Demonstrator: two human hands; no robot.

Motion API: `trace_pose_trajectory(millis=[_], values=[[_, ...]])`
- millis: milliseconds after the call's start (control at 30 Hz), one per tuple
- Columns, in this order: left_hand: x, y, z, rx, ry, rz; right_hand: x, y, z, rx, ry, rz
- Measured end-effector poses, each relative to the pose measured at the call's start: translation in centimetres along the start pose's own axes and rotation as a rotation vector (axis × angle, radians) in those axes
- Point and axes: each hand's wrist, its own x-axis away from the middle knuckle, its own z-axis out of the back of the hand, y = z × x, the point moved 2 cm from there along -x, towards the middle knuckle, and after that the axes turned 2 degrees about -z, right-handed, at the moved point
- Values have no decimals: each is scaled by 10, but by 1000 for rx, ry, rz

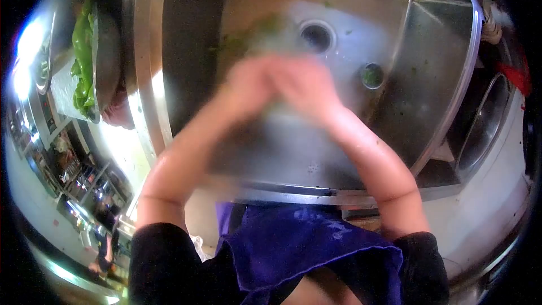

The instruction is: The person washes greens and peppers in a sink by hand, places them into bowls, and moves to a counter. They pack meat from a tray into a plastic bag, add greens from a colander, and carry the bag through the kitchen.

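Note:
Over the metal sink [426,99], my left hand [248,82] and my right hand [305,82] meet close together. Motion smears both, so neither the fingers nor anything between them can be made out. Just beyond the hands is a blurred patch of green bits [254,33]. The round drain hole [316,36] lies past my right hand. To its right sits a small round metal piece [371,75] with green scraps in it. A few more green specks stick to the sink floor.
Long green peppers [83,56] lie in a container left of the sink. A metal bowl or pan [484,124] stands at the right, near something red [515,78]. Shelves line the far left, where another person [106,253] is visible. A purple apron [305,243] covers my front.

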Motion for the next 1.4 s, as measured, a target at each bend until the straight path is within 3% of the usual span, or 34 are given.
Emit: trace_pose_trajectory(millis=[33, 100, 133, 233, 300, 367, 433, 533, 633, 767, 833, 900, 967, 1100, 1167, 1200, 1267, 1333, 1400], values=[[-7, -13, 3, 151, 13, 68, -3, -3, -3, 245, -29, 89], [-15, -20, 21, 263, 1, 197, 8, -8, -5, 348, 122, 301], [-17, -17, 23, 235, 39, 406, 17, -11, -10, 393, 197, 410], [-18, -20, 20, 457, 97, 487, 50, 3, -57, 344, -494, 293], [-23, -20, 21, 477, 132, 498, 69, 30, -99, 524, -660, 237], [-25, -26, 21, 478, 151, 506, 84, 64, -122, 556, -674, 299], [-28, -32, 24, 332, 141, 415, 88, 77, -125, 515, -649, 259], [-26, -28, 24, 220, 106, 383, 92, 80, -100, 260, -541, -23], [-26, -22, 18, 285, 140, 374, 65, 50, -58, -143, -442, -529], [-20, -24, 19, 185, 200, 373, 55, 38, -22, -340, -176, -394], [-15, -30, 12, 160, 285, 382, 62, 54, -19, 85, -30, -242], [-7, -46, -8, 283, 329, 343, 57, 61, -21, 186, 128, -261], [3, -65, -37, 490, 321, 255, 41, 62, -33, 235, 77, -235], [5, -19, -38, -13, 58, 68, 16, 101, -101, 274, 230, -157], [2, 0, -22, -56, 74, -71, 0, 88, -120, -130, 443, -240], [3, 5, -17, -74, 76, -136, -5, 85, -133, -466, 597, -187], [4, 7, -12, 23, 181, -21, -11, 93, -139, -870, 629, -244], [0, 3, -5, 63, 391, 30, -18, 113, -116, -987, 386, -460], [-7, -16, 2, 163, 697, 130, -18, 124, -101, -995, 357, -406]])
